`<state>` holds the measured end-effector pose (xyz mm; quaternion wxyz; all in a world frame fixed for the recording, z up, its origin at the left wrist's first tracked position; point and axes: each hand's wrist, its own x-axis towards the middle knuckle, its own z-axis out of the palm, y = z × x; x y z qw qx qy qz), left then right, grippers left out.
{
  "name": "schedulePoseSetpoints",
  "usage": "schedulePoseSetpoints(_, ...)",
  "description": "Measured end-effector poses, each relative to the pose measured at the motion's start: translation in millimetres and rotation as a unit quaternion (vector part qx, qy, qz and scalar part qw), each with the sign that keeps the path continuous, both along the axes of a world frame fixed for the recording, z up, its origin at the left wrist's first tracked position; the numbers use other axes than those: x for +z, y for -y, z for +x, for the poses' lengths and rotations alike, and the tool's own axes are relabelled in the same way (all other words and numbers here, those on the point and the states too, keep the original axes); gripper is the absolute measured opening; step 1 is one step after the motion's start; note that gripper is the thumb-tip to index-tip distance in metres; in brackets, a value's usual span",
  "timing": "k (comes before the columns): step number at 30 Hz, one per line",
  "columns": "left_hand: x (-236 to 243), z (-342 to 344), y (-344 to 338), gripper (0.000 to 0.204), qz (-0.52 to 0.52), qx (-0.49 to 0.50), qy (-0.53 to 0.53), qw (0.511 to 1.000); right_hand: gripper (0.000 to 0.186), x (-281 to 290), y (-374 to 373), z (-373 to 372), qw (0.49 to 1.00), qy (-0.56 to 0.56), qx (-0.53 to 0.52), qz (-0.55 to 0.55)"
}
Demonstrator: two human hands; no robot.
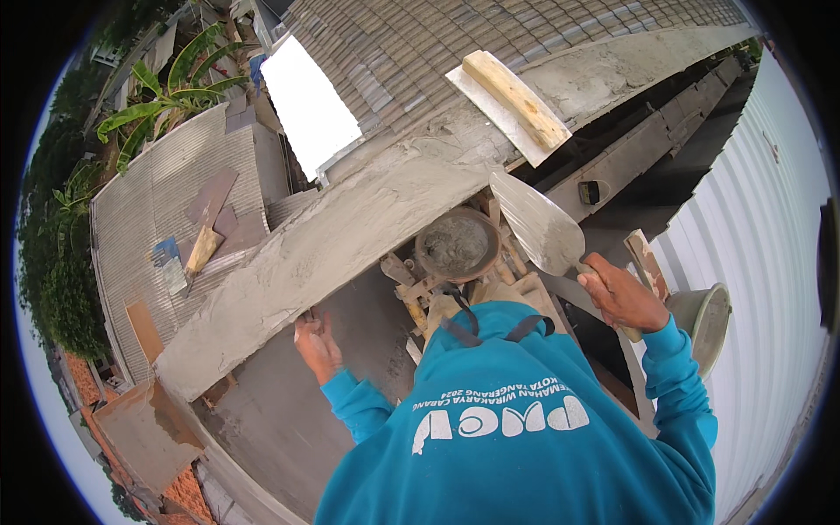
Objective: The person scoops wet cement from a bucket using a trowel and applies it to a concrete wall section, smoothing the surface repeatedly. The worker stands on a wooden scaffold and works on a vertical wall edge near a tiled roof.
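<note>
My right hand is closed around the handle of a trowel. The trowel's broad, pale blade points up and left, its tip near the mortar-covered ledge. My left hand is at the ledge's lower edge with its fingers curled; a small dark bit shows at the fingertips, too small to name. Between my hands, just below the ledge, a round bowl holds wet grey mortar. Farther along the ledge lies a plastering float, a flat board with a wooden grip.
Tiled roofing slopes beyond the ledge, and corrugated roofing lies lower left. A bucket stands beside my right forearm, near pale corrugated sheeting. Wooden pieces surround the bowl. A dark gap runs under the ledge at right.
</note>
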<state>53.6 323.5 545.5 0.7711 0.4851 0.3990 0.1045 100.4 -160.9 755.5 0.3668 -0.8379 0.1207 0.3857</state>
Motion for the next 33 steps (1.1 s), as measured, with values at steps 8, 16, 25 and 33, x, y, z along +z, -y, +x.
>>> schedulePoseSetpoints(8,-4,3,0,0.069,0.022,0.011,-0.022,0.999,0.034,26,17,31,0.981,0.191,0.007,-0.022)
schedulePoseSetpoints(16,-11,3,-10,0.067,0.022,-0.004,-0.013,1.000,0.042,-84,0,151,0.796,0.593,-0.014,-0.117)
schedulePoseSetpoints(25,-22,3,-15,0.066,0.023,0.032,-0.033,0.999,0.039,-106,-11,181,0.822,0.555,-0.010,-0.125)
schedulePoseSetpoints(33,-20,-4,-17,0.064,0.027,0.014,-0.023,0.999,0.036,-94,94,221,0.795,0.571,-0.111,-0.173)
